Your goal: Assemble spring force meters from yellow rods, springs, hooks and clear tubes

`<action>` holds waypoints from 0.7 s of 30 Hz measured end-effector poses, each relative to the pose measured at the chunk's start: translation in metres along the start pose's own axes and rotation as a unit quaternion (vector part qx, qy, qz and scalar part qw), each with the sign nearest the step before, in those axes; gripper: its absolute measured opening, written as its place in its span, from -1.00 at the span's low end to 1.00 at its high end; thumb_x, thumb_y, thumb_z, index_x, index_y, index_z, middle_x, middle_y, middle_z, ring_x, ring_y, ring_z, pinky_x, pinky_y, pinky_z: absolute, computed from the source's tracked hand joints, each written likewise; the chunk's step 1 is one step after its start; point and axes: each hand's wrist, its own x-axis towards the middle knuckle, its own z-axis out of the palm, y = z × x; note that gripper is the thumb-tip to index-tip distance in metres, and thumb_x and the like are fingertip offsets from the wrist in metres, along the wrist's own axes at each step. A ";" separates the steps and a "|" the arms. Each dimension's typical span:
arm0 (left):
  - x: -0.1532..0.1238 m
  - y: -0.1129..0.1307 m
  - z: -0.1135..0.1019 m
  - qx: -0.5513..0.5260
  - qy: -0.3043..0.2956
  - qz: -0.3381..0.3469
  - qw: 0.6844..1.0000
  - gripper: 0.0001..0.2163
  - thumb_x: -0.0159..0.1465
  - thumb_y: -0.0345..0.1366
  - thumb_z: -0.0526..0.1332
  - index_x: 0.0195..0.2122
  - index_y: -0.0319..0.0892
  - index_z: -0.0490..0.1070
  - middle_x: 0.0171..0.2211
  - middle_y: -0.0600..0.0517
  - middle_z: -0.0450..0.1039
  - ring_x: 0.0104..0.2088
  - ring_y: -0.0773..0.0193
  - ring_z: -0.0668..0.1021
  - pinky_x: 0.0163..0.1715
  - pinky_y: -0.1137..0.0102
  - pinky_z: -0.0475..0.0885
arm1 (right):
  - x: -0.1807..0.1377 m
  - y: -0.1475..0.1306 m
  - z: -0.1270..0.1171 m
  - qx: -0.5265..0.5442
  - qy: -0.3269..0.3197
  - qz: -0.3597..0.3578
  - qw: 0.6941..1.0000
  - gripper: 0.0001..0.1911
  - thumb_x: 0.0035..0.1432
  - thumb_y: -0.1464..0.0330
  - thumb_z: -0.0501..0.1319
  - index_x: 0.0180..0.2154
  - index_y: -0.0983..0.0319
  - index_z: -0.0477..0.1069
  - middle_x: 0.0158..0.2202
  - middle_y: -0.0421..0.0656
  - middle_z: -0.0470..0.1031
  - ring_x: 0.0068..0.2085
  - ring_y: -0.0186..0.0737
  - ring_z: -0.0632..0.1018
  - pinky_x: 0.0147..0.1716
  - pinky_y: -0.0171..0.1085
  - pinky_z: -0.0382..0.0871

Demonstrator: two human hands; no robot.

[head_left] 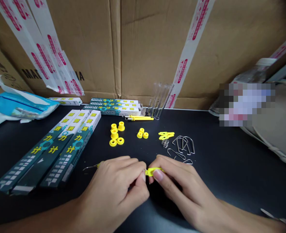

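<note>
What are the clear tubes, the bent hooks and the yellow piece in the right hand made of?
The clear tubes look like smooth plastic, possibly glass: they are see-through with bright edges. The bent hooks seem to be metal wire, probably steel: thin, silvery and shiny. The yellow piece in the right hand looks like moulded plastic, given its even, bright colour.

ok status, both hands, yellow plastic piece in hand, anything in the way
Right hand pinching small yellow plastic piece. Left hand curled shut at its left end, contents hidden. Bent silver wire hooks just beyond right hand, apparently not blocking.
</note>
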 end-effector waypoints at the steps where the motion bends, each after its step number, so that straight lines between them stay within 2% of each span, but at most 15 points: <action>1: 0.000 -0.001 0.000 0.016 0.010 0.017 1.000 -0.73 0.32 -0.44 -0.05 -0.55 -0.14 0.17 -0.58 0.14 0.30 -0.53 0.34 0.36 -0.52 0.36 0.13 | 0.001 -0.001 0.000 0.015 -0.001 0.023 1.000 -0.75 0.43 0.42 0.01 -0.34 0.21 0.32 -0.45 -0.24 0.34 -0.43 -0.33 0.40 -0.41 -0.36 0.30; 3: 0.000 -0.001 0.001 0.047 0.030 0.054 0.997 -0.72 0.31 -0.47 -0.05 -0.55 -0.16 0.20 -0.59 0.14 0.30 -0.55 0.35 0.33 -0.53 0.37 0.13 | 0.002 0.000 -0.002 0.038 -0.002 0.055 0.998 -0.69 0.47 0.32 -0.01 -0.37 0.20 0.30 -0.46 -0.24 0.31 -0.43 -0.32 0.39 -0.42 -0.35 0.29; 6: 0.001 -0.001 0.001 0.084 0.063 0.093 0.990 -0.72 0.29 -0.50 -0.04 -0.56 -0.17 0.23 -0.61 0.14 0.29 -0.57 0.36 0.31 -0.55 0.37 0.13 | 0.003 0.003 -0.004 0.046 -0.007 0.066 0.997 -0.62 0.48 0.22 -0.03 -0.39 0.19 0.29 -0.46 -0.24 0.31 -0.43 -0.32 0.37 -0.43 -0.34 0.26; 11: 0.000 -0.001 0.003 0.124 0.098 0.140 0.978 -0.72 0.25 -0.53 -0.02 -0.57 -0.20 0.32 -0.61 0.12 0.32 -0.57 0.34 0.31 -0.57 0.37 0.16 | 0.004 0.006 -0.006 0.043 -0.028 0.047 0.998 -0.64 0.48 0.25 0.00 -0.37 0.21 0.35 -0.40 -0.24 0.35 -0.38 -0.31 0.39 -0.35 -0.32 0.27; 15: 0.000 0.000 0.006 0.142 0.102 0.145 0.974 -0.71 0.24 -0.53 -0.01 -0.57 -0.20 0.35 -0.61 0.10 0.33 -0.57 0.33 0.33 -0.54 0.36 0.20 | 0.004 0.006 -0.006 0.044 -0.034 0.025 0.998 -0.66 0.48 0.29 0.01 -0.36 0.21 0.36 -0.40 -0.24 0.35 -0.35 -0.30 0.39 -0.33 -0.32 0.27; 21: 0.001 0.000 0.004 0.179 0.130 0.156 0.963 -0.71 0.22 -0.55 -0.02 -0.56 -0.20 0.37 -0.58 0.07 0.32 -0.52 0.26 0.33 -0.50 0.30 0.20 | 0.004 0.007 -0.007 0.016 -0.010 0.007 1.000 -0.67 0.49 0.30 0.00 -0.34 0.20 0.39 -0.42 -0.23 0.32 -0.36 -0.28 0.37 -0.35 -0.31 0.27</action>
